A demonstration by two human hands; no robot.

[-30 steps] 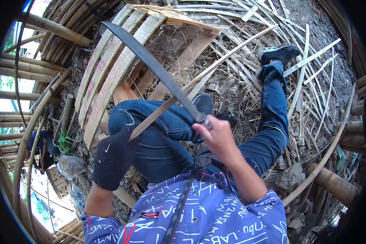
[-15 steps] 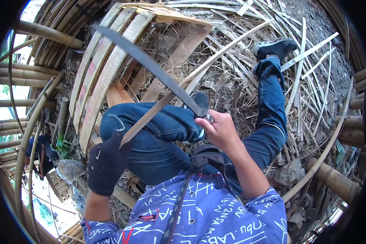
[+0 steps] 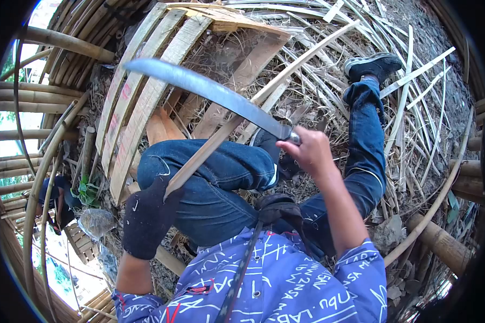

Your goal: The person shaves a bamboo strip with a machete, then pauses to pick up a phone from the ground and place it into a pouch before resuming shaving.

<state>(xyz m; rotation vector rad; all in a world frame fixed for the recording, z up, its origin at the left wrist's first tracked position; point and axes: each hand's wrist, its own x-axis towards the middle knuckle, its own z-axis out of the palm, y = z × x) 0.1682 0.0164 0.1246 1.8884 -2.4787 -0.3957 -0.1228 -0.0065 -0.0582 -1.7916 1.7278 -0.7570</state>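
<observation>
My left hand (image 3: 152, 218), in a dark knitted glove, is closed around the near end of a long bamboo strip (image 3: 206, 149). The strip slants up and away to the right, past my bent knee and over the crate's corner. In my bare right hand (image 3: 309, 151) is the handle of a machete (image 3: 213, 92) with a long, slightly curved blade. That blade crosses over the strip near its middle, its tip pointing to the upper left above the crate slats. Most of the handle is hidden by my fingers.
A slatted wooden crate (image 3: 145, 102) stands in front of my left knee. Split bamboo strips (image 3: 409, 102) and shavings litter the ground around my right shoe (image 3: 373, 67). Bamboo poles (image 3: 70, 44) wall the left side. Another person (image 3: 59, 199) is beyond them at lower left.
The machete and my right hand have shifted right and slightly up; the blade has turned to show its broad bright face. My left hand keeps its hold on the strip.
</observation>
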